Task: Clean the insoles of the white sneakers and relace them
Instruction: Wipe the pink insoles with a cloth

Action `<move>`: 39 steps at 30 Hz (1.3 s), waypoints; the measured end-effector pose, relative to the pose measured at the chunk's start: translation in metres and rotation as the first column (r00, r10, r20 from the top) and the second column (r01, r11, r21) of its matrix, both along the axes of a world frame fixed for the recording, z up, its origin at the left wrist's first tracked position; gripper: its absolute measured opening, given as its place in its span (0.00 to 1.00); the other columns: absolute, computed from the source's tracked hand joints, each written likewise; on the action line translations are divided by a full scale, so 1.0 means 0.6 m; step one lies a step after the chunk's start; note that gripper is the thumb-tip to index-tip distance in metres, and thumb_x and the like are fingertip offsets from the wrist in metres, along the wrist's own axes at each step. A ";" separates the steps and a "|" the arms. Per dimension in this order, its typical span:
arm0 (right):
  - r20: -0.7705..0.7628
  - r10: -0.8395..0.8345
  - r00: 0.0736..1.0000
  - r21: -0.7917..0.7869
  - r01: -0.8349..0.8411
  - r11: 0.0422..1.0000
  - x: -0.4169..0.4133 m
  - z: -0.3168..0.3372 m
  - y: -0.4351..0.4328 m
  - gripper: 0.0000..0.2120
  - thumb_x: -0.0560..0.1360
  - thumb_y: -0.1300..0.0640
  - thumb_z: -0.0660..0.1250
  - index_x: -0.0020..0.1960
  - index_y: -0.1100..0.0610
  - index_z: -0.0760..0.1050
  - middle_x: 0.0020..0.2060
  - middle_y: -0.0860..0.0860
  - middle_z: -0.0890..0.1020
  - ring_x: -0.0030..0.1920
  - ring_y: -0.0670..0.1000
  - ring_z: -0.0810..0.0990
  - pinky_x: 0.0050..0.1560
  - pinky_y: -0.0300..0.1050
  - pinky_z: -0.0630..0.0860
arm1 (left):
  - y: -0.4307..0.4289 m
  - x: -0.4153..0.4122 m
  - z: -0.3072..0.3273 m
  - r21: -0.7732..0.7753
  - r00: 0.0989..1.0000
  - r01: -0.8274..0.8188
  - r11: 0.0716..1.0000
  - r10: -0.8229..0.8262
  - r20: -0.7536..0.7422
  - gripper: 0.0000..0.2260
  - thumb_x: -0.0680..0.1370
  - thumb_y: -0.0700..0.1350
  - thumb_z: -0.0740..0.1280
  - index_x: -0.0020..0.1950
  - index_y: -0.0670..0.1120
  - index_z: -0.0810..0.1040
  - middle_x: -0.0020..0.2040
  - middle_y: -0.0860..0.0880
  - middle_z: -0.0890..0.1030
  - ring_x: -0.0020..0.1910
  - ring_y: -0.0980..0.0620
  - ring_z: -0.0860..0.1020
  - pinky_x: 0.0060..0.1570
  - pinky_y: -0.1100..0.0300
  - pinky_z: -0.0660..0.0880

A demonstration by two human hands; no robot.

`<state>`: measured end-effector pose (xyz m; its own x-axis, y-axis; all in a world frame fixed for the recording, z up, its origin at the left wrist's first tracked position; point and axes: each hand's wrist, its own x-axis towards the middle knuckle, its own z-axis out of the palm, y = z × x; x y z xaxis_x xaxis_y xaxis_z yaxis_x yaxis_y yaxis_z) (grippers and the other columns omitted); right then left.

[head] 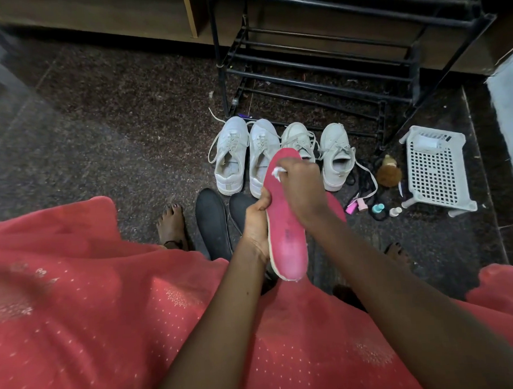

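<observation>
My left hand [258, 220] grips a pink insole [283, 231] by its left edge and holds it up over my lap. My right hand [300, 185] pinches a small white wad [277, 172] and presses it on the upper part of the insole. Several white sneakers stand in a row on the floor beyond: one pair [244, 153] at the left, another pair [321, 153] at the right, with loose laces hanging out. Two dark insoles [212, 219] lie on the floor under my hands.
A black metal shoe rack [332, 67] stands behind the sneakers. A white plastic basket [436, 168] lies at the right, with a brown brush [389, 172], small bottles [378, 209] and pink items [355, 205] beside it. My bare feet [171, 224] rest on the dark speckled floor.
</observation>
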<state>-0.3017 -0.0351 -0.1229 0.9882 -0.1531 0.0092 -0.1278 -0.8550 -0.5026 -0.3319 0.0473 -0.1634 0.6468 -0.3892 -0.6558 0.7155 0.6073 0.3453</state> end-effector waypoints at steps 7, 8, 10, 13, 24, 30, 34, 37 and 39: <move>0.061 0.239 0.969 0.235 -0.247 0.940 -0.079 -0.006 0.018 0.12 0.71 0.69 0.62 0.47 0.60 0.82 0.40 0.56 0.84 0.40 0.53 0.80 0.45 0.41 0.70 | 0.019 0.013 -0.007 0.013 0.998 -0.009 1.000 0.008 0.054 0.34 0.77 0.67 0.46 0.43 0.42 0.80 0.34 0.44 0.82 0.33 0.49 0.82 0.33 0.62 0.79; 0.064 0.263 0.963 0.258 -0.270 0.928 -0.092 -0.004 0.013 0.12 0.70 0.69 0.62 0.47 0.60 0.81 0.39 0.54 0.84 0.38 0.51 0.79 0.45 0.43 0.71 | 0.019 0.012 -0.012 0.021 0.999 0.012 1.000 -0.013 0.044 0.36 0.76 0.69 0.45 0.40 0.42 0.80 0.32 0.44 0.81 0.31 0.50 0.82 0.31 0.63 0.78; 0.002 0.274 0.962 0.305 -0.261 0.916 -0.099 -0.002 0.003 0.10 0.72 0.66 0.63 0.51 0.58 0.77 0.40 0.53 0.84 0.36 0.49 0.78 0.44 0.47 0.74 | 0.020 0.010 -0.015 0.051 0.998 0.054 0.997 -0.056 0.033 0.39 0.74 0.72 0.43 0.35 0.42 0.80 0.29 0.44 0.80 0.29 0.50 0.81 0.31 0.63 0.78; -0.048 0.219 0.975 0.291 -0.196 0.936 -0.072 -0.004 -0.005 0.14 0.74 0.62 0.65 0.59 0.56 0.68 0.43 0.56 0.83 0.39 0.54 0.80 0.40 0.48 0.78 | 0.007 0.011 -0.012 0.062 0.994 0.088 0.994 -0.092 0.066 0.41 0.71 0.75 0.42 0.41 0.42 0.79 0.39 0.41 0.79 0.38 0.47 0.79 0.43 0.57 0.77; 0.291 -0.109 0.950 0.158 0.064 0.985 0.012 -0.015 -0.016 0.15 0.74 0.69 0.60 0.59 0.61 0.73 0.46 0.61 0.80 0.45 0.61 0.79 0.43 0.49 0.77 | -0.011 0.014 0.011 -0.027 0.986 0.117 0.993 -0.113 0.124 0.21 0.81 0.56 0.53 0.58 0.43 0.76 0.43 0.44 0.83 0.39 0.48 0.82 0.39 0.58 0.80; 0.408 0.260 0.875 0.024 -0.295 0.955 -0.054 -0.038 0.007 0.17 0.69 0.67 0.54 0.48 0.65 0.81 0.44 0.57 0.84 0.44 0.56 0.83 0.48 0.47 0.76 | 0.004 0.018 0.000 -0.140 0.998 0.024 0.990 -0.016 0.058 0.25 0.81 0.49 0.52 0.35 0.40 0.82 0.32 0.44 0.81 0.31 0.50 0.82 0.31 0.63 0.79; 0.361 0.281 0.889 -0.092 -0.266 0.960 -0.013 -0.026 -0.021 0.11 0.69 0.70 0.62 0.45 0.65 0.81 0.39 0.59 0.84 0.40 0.57 0.83 0.45 0.44 0.76 | -0.009 0.012 0.007 -0.108 0.993 0.043 0.993 -0.031 0.113 0.28 0.80 0.60 0.50 0.49 0.41 0.82 0.44 0.43 0.83 0.41 0.49 0.83 0.41 0.59 0.80; 0.301 0.011 0.953 -0.060 0.007 0.998 0.033 -0.015 -0.050 0.14 0.71 0.73 0.64 0.54 0.64 0.80 0.45 0.62 0.83 0.47 0.60 0.81 0.48 0.47 0.78 | -0.009 0.010 0.010 0.044 0.964 0.176 0.983 -0.182 0.193 0.26 0.76 0.62 0.56 0.57 0.43 0.79 0.40 0.44 0.82 0.33 0.49 0.79 0.34 0.59 0.77; 0.202 -0.175 0.964 -0.003 0.179 0.984 0.042 -0.008 -0.061 0.15 0.74 0.68 0.63 0.58 0.61 0.79 0.48 0.63 0.81 0.49 0.60 0.80 0.50 0.47 0.75 | -0.005 0.012 0.012 0.048 0.961 0.193 0.980 -0.199 0.193 0.27 0.76 0.62 0.57 0.61 0.41 0.76 0.40 0.43 0.81 0.31 0.48 0.78 0.33 0.59 0.76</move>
